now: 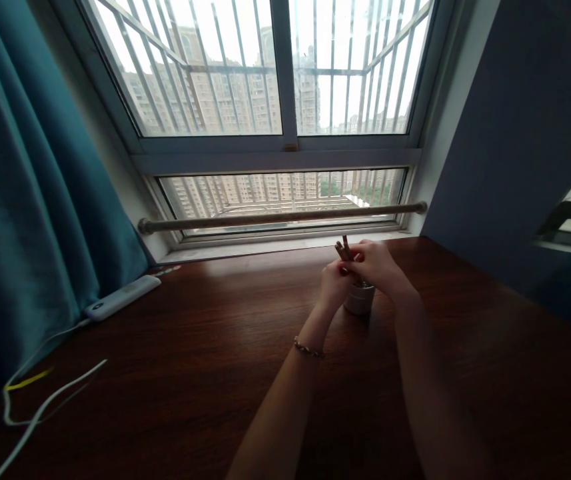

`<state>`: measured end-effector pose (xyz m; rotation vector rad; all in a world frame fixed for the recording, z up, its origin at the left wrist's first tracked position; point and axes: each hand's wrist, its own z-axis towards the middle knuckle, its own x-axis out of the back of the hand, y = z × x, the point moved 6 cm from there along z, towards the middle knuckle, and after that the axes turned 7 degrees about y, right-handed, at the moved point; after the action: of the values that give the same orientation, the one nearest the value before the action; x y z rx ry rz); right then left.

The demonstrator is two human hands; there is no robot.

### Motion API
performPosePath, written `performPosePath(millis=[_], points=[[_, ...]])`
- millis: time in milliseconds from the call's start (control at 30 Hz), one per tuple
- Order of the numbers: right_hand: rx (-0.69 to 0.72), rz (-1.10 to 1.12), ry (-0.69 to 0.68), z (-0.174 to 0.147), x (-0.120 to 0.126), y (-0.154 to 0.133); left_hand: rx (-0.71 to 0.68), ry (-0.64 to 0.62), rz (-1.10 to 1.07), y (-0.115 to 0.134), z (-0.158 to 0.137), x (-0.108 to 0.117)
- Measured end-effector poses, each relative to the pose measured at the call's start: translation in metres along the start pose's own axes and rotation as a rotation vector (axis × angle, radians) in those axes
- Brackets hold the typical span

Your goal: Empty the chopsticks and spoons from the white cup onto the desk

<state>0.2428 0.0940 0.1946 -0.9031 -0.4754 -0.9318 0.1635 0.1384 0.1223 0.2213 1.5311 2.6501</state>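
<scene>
Presently, cup (358,300): white, on the wooden desk (190,353).
Sticks (344,251): brown, bunched above the cup.
Left hand (335,283): fingers curled around the sticks.
Right hand (376,263): fingers closed over the sticks.

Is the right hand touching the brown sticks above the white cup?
Touching. In the head view the right hand is wrapped over the brown sticks, whose tips poke out past its fingers, above the white cup. No gap shows.
</scene>
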Motion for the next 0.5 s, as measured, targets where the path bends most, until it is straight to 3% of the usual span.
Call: performPosePath(millis=[300,500], points=[[-0.012,-0.048,0.036,0.002,-0.001,0.011,-0.011,-0.046,-0.003,-0.021,-0.001,-0.011],[-0.073,0.037,0.031,0.003,-0.004,0.020,-0.019,-0.010,0.036,-0.004,-0.001,0.000]])
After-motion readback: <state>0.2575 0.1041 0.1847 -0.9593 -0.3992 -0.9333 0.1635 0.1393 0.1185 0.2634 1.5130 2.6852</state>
